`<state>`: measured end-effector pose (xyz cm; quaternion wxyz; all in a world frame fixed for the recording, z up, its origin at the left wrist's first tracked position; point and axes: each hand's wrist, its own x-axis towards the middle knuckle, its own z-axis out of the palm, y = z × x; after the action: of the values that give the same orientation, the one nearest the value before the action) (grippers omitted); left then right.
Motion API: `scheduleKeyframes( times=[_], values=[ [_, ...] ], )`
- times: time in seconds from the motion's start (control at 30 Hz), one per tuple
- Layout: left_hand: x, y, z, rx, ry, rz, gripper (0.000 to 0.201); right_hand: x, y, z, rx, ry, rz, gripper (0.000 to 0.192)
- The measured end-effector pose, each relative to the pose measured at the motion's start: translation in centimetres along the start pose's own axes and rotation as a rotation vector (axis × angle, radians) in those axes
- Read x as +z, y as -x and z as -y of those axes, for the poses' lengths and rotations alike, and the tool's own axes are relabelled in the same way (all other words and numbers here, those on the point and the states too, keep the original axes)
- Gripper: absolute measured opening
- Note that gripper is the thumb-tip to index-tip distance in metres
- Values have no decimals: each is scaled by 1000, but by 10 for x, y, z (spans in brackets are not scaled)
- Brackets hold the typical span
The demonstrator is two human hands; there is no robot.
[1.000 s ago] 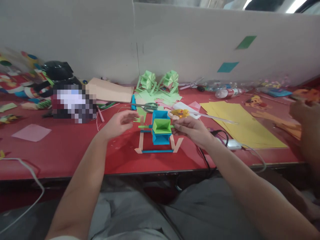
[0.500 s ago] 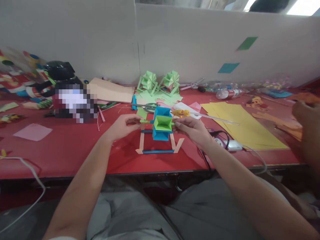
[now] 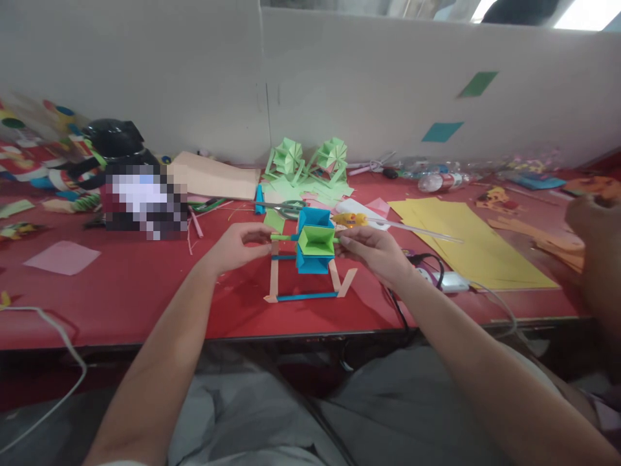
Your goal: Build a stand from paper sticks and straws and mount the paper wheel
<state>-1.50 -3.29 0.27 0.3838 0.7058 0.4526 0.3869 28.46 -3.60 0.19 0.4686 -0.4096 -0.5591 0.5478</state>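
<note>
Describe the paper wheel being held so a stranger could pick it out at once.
On the red table, look near the front edge at the middle, between the left hand and right hand. The paper wheel sits on a green rod above a strip frame. Unlike the two all-green paper models by the wall, it mixes blue and green pockets.

You've got bare red table [image 3: 145,304] front-left of the paper wheel [image 3: 314,241], easy way in. Behind it scissors [image 3: 286,207] & green paper models [image 3: 310,162] crowd the back. Right side: glue gun [image 3: 352,220], black cable [image 3: 427,262], yellow sheets [image 3: 466,239], and a co-worker's hand [image 3: 594,220] near the table's right edge
</note>
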Motion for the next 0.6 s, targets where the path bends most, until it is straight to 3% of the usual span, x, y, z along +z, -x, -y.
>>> scheduleKeyframes(
  times=[0.6],
  values=[
    [1,1,0,2,-30,-35,40,1,0,-2,8,-22,14,35]
  ],
)
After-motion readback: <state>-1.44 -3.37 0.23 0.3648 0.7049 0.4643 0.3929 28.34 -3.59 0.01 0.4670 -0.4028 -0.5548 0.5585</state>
